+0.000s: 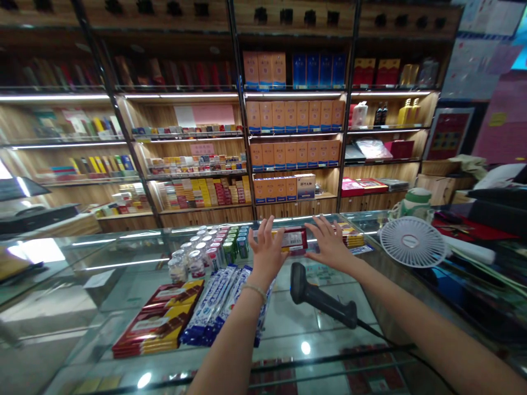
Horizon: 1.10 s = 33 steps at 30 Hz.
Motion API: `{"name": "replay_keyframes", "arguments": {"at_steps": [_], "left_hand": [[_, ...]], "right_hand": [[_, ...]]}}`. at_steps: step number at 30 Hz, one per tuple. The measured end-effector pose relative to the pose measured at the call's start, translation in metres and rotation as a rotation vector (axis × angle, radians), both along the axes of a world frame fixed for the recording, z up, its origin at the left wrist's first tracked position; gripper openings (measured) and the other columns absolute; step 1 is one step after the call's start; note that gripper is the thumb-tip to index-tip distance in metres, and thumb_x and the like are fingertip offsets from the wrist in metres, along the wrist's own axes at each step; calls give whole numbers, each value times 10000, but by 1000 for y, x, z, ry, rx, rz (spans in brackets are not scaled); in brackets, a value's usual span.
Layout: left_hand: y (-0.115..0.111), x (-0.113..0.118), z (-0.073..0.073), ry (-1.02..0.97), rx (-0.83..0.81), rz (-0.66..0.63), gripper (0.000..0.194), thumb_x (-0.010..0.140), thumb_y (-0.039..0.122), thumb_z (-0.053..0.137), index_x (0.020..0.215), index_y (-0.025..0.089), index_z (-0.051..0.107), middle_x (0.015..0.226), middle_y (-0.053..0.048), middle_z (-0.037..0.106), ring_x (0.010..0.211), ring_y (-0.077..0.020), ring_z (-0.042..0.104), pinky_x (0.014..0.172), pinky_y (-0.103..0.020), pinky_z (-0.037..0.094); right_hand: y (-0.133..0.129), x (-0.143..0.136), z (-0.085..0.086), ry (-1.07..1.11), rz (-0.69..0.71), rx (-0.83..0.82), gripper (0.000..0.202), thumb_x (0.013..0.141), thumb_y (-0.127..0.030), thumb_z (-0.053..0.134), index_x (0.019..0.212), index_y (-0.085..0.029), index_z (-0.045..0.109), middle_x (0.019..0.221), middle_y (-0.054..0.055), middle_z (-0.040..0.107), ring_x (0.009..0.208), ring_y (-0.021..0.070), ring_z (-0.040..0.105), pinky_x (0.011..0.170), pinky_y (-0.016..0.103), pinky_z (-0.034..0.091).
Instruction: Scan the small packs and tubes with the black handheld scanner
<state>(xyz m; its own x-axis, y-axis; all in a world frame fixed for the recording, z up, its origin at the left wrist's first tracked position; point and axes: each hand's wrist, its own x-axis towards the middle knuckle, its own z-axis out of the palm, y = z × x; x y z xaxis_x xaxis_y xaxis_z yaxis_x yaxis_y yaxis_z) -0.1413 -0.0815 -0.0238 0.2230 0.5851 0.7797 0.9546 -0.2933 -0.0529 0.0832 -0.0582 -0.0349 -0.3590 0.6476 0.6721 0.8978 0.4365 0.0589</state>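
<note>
Upper limbs, as fitted: the left hand [267, 253] and right hand [329, 246] are uncovered, each with slender fingers and a separate thumb. The left wrist carries one accessory, a thin, pale, rounded band [256, 291] (its material cannot be determined at this resolution), seated loosely at the base of the hand. The right wrist is bare. The left forearm [230, 343] and right forearm [420, 315] are likewise bare, smooth in outline, narrow at the wrist and progressively broader toward the elbow.
</note>
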Motion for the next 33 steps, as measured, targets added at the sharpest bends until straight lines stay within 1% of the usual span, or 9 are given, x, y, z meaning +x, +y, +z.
{"name": "replay_keyframes", "arguments": {"at_steps": [3, 9, 13, 17, 22, 24, 26, 28, 33], "left_hand": [[-1, 1, 1, 5, -8, 6, 650, 673, 305, 853, 1273, 294, 603, 1633, -152, 353, 1505, -369, 308, 1218, -654, 102], [-2, 3, 2, 32, -17, 21, 665, 680, 329, 857, 1290, 300, 595, 1630, -157, 356, 1507, -366, 304, 1215, -658, 109], [-2, 5, 1, 47, -18, 18, 694, 688, 358, 861, 1323, 308, 585, 1624, -165, 361, 1506, -369, 304, 1213, -661, 100], [-1, 7, -1, 41, -38, 38, 721, 694, 392, 861, 1355, 320, 582, 1629, -170, 349, 1507, -375, 299, 1216, -653, 96], [-1, 9, 1, -2, -52, 50, 833, 750, 488, 804, 1493, 333, 462, 1652, -178, 294, 1513, -388, 279, 1207, -656, 121], [-3, 10, 2, -33, -46, 44, 760, 786, 525, 759, 1470, 322, 497, 1653, -176, 290, 1517, -393, 265, 1207, -657, 122], [-5, 13, 5, -61, -36, 33, 590, 831, 537, 705, 1366, 311, 601, 1650, -163, 300, 1522, -391, 250, 1208, -659, 118], [-8, 18, 7, -81, -35, 16, 454, 862, 529, 669, 1256, 304, 670, 1645, -147, 317, 1525, -382, 242, 1207, -662, 117], [-18, 35, 10, -95, -78, -19, 323, 873, 502, 662, 1131, 316, 719, 1609, -95, 400, 1510, -372, 266, 1199, -682, 110]], "right_hand": [[10, -4, -2, 5, 40, -2, 743, 807, -535, 709, 1436, -221, 469, 1613, 168, 353, 1516, 352, 243, 1200, 595, 114], [20, -4, -7, 59, 77, 37, 614, 803, -472, 720, 1335, -229, 536, 1596, 166, 384, 1504, 333, 278, 1200, 582, 99], [17, 2, -10, 72, 82, 48, 626, 802, -478, 723, 1353, -248, 534, 1594, 155, 382, 1495, 324, 291, 1203, 559, 101], [10, 7, -7, 76, 90, 38, 643, 808, -504, 720, 1372, -264, 527, 1604, 143, 366, 1495, 328, 284, 1202, 560, 103], [8, 14, -2, 143, 73, 51, 618, 821, -528, 697, 1355, -268, 528, 1603, 135, 357, 1486, 336, 288, 1190, 575, 136], [7, 15, 1, 156, 42, 84, 620, 821, -530, 692, 1350, -251, 528, 1607, 147, 342, 1484, 351, 278, 1187, 584, 138], [5, 15, 3, 141, 19, 119, 639, 810, -535, 705, 1343, -230, 528, 1619, 161, 312, 1494, 365, 247, 1192, 592, 115], [1, 12, 6, 120, 11, 149, 648, 794, -536, 722, 1323, -211, 537, 1625, 172, 291, 1504, 371, 216, 1203, 595, 83], [-11, 1, 7, 103, 75, 179, 589, 815, -523, 685, 1286, -194, 550, 1623, 181, 292, 1517, 367, 192, 1222, 590, 42]]}}
